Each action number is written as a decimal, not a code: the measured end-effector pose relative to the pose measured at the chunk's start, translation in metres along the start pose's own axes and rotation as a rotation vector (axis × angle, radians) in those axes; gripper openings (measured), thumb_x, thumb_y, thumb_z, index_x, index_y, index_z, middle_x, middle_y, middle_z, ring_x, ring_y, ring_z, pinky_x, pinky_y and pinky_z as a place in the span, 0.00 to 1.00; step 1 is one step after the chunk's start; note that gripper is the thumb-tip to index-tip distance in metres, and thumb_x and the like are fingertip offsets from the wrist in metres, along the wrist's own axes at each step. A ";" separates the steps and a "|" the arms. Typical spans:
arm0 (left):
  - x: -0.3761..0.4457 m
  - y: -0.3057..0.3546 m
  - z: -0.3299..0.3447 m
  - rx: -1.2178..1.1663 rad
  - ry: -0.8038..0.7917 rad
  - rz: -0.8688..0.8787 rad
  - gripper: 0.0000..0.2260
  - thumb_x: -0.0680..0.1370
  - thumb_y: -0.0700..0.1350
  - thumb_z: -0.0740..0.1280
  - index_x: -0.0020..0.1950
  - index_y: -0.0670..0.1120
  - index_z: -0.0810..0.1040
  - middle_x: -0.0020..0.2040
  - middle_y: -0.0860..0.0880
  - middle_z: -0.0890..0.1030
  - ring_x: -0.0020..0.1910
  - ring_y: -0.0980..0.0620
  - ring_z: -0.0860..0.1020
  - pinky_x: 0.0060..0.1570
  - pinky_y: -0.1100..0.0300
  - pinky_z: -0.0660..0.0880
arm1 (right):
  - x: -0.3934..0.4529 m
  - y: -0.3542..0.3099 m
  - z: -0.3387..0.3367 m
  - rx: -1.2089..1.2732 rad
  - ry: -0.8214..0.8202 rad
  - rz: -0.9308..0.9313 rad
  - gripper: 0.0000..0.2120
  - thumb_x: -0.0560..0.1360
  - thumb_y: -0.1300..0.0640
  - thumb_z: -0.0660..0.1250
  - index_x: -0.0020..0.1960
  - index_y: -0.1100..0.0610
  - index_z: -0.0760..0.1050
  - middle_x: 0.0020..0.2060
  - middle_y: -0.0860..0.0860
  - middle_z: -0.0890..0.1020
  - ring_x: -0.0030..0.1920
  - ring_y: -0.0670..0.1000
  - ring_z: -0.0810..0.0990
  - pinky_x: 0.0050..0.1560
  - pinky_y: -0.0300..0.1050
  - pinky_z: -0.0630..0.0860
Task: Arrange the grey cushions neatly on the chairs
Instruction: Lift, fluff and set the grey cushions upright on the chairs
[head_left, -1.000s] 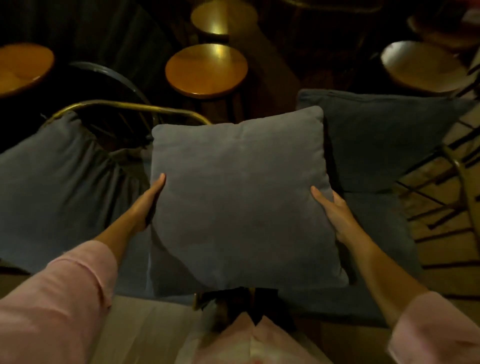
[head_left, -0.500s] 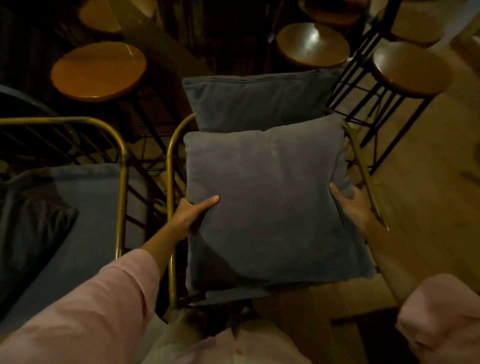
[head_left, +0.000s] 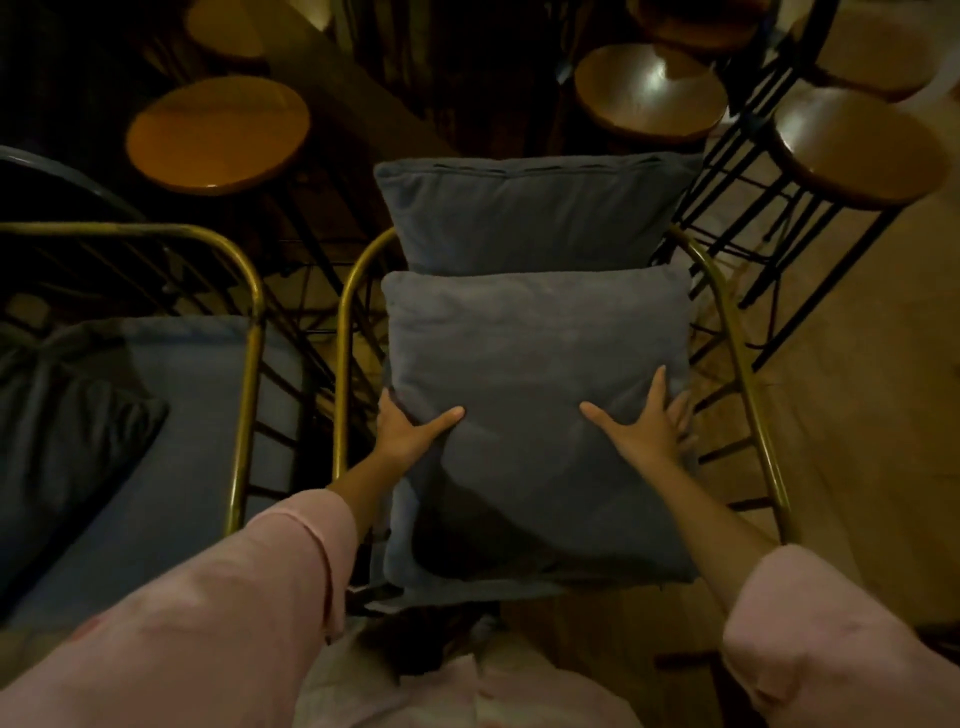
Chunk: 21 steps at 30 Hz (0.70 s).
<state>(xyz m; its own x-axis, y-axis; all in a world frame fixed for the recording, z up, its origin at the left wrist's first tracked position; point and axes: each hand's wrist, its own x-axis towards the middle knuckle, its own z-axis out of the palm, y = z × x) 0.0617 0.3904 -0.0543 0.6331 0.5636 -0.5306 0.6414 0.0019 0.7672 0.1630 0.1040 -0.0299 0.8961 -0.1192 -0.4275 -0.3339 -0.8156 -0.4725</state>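
Note:
A square grey cushion (head_left: 535, 353) lies on the seat of the brass-framed chair (head_left: 343, 364) in front of me. It leans against a second grey cushion (head_left: 524, 213) standing upright at the chair's back. My left hand (head_left: 410, 431) grips the front cushion's left edge, thumb on top. My right hand (head_left: 644, 426) lies flat on the cushion near its right edge, fingers spread. To the left stands another brass chair (head_left: 254, 322) with a grey seat pad (head_left: 171, 415) and a crumpled grey cushion (head_left: 62, 415) on it.
Round wooden stools stand behind the chairs: one at the back left (head_left: 218, 135), one at the back middle (head_left: 649, 93), one at the right (head_left: 857, 150) on black metal legs. Wooden floor (head_left: 857, 441) shows to the right.
The cushion has come down from mid-air onto the right-hand chair's seat, against the back cushion. My right hand has shifted from its side edge onto its top.

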 end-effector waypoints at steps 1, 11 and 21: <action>0.003 0.002 -0.010 -0.013 0.012 0.015 0.57 0.63 0.56 0.80 0.79 0.43 0.48 0.78 0.43 0.59 0.76 0.42 0.61 0.74 0.46 0.63 | -0.005 -0.005 0.002 -0.005 0.096 -0.077 0.57 0.66 0.28 0.70 0.82 0.47 0.42 0.81 0.60 0.42 0.81 0.61 0.40 0.77 0.67 0.38; -0.008 -0.045 -0.226 0.227 0.283 0.087 0.38 0.74 0.49 0.73 0.77 0.39 0.58 0.76 0.38 0.63 0.75 0.39 0.62 0.72 0.47 0.63 | -0.067 -0.170 0.104 -0.247 -0.087 -0.715 0.18 0.81 0.53 0.64 0.69 0.57 0.75 0.75 0.58 0.70 0.79 0.60 0.59 0.77 0.65 0.42; -0.027 -0.170 -0.458 0.045 0.559 -0.122 0.35 0.73 0.47 0.75 0.74 0.36 0.63 0.71 0.34 0.69 0.70 0.36 0.68 0.69 0.45 0.68 | -0.194 -0.334 0.280 -0.237 -0.512 -0.804 0.10 0.80 0.56 0.64 0.53 0.59 0.82 0.51 0.57 0.85 0.54 0.58 0.82 0.54 0.49 0.77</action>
<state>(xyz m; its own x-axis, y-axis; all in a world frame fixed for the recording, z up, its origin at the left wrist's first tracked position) -0.2626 0.7532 -0.0057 0.2360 0.9127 -0.3337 0.7208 0.0659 0.6900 0.0187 0.5579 -0.0045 0.5769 0.7354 -0.3554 0.4372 -0.6456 -0.6262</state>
